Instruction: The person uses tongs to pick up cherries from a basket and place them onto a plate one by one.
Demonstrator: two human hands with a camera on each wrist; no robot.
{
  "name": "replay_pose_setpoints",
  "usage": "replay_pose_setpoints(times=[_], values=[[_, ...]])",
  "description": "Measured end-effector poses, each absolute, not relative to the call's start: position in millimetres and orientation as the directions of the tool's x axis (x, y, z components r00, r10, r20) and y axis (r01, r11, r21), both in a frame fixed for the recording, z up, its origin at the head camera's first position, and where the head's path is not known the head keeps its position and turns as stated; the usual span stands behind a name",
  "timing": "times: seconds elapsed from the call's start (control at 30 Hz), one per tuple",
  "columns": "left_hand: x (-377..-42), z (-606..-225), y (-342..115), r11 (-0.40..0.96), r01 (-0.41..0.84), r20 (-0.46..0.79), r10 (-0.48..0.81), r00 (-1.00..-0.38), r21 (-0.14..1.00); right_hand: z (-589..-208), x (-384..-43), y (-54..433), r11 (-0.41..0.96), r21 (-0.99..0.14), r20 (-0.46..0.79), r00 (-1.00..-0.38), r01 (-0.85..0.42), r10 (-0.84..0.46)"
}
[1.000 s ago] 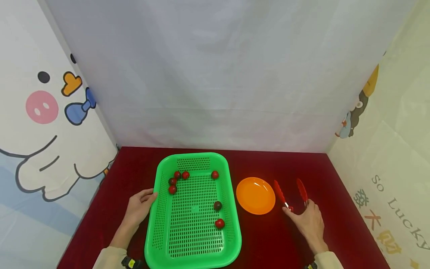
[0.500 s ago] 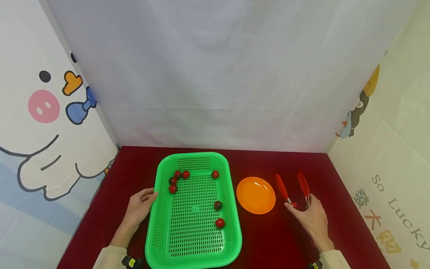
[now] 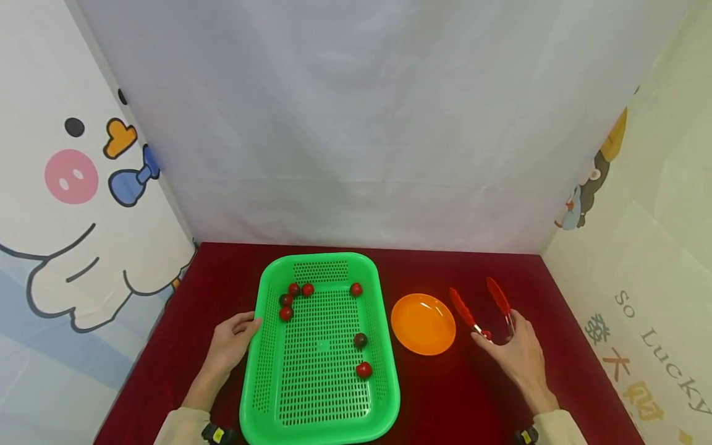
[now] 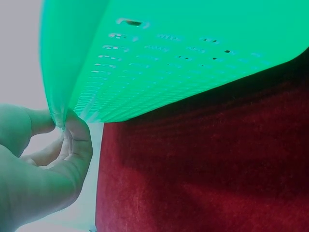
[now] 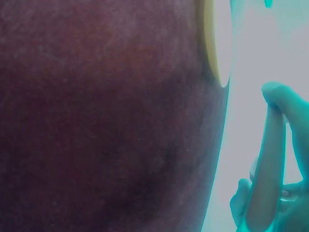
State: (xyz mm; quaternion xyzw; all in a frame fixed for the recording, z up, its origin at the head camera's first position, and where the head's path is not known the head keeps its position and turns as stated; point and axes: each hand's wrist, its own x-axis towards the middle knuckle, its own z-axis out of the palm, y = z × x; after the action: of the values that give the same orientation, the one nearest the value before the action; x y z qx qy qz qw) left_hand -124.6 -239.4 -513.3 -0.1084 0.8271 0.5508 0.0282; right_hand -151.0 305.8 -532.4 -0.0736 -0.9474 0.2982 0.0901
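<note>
My left hand (image 3: 225,346) pinches the left rim of a green perforated plastic basket (image 3: 250,371); in the left wrist view, thumb and fingers (image 4: 79,140) close on the rim from both sides. Several small round fruits, like cherry tomatoes, lie in the basket, some bright red (image 3: 364,370), others dark (image 3: 360,340). At the right, my right hand (image 3: 517,358) holds a pair of tongs (image 3: 462,307) between thumb and fingers. Their red tips are spread apart and point forward, with nothing between them. One tong arm (image 5: 270,169) shows in the right wrist view.
An orange plate (image 3: 423,324) lies between the basket and the tongs. Dark red cloth (image 3: 439,402) covers the table. A white curtain (image 3: 356,123) stands behind, and printed cloth panels (image 3: 656,259) flank both sides.
My right hand has moved slightly forward and right, and the tongs have swung a little leftward, tips still spread. The left hand, basket and fruits stay put.
</note>
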Motion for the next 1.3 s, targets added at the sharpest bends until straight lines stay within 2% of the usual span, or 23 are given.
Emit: replay_pose_setpoints(times=[0.5, 0.9, 1.3], values=[[-124.4, -512.4, -238.5, 0.358, -0.211, -0.169, -0.146, -0.975, 0.910, -517.0, -158.3, 298.6, 0.836, -0.548, 0.194, -0.969, 0.024, 0.155], [-124.0, -513.5, -238.6, 0.351, -0.212, -0.168, -0.150, -0.974, 0.912, -498.6, -167.1, 291.0, 0.892, -0.447, 0.258, -0.965, -0.074, 0.049], [-123.9, -516.0, -238.9, 0.354, -0.201, -0.153, -0.160, -0.975, 0.913, -479.5, -168.9, 282.2, 0.867, -0.472, 0.244, -0.969, -0.161, -0.047]])
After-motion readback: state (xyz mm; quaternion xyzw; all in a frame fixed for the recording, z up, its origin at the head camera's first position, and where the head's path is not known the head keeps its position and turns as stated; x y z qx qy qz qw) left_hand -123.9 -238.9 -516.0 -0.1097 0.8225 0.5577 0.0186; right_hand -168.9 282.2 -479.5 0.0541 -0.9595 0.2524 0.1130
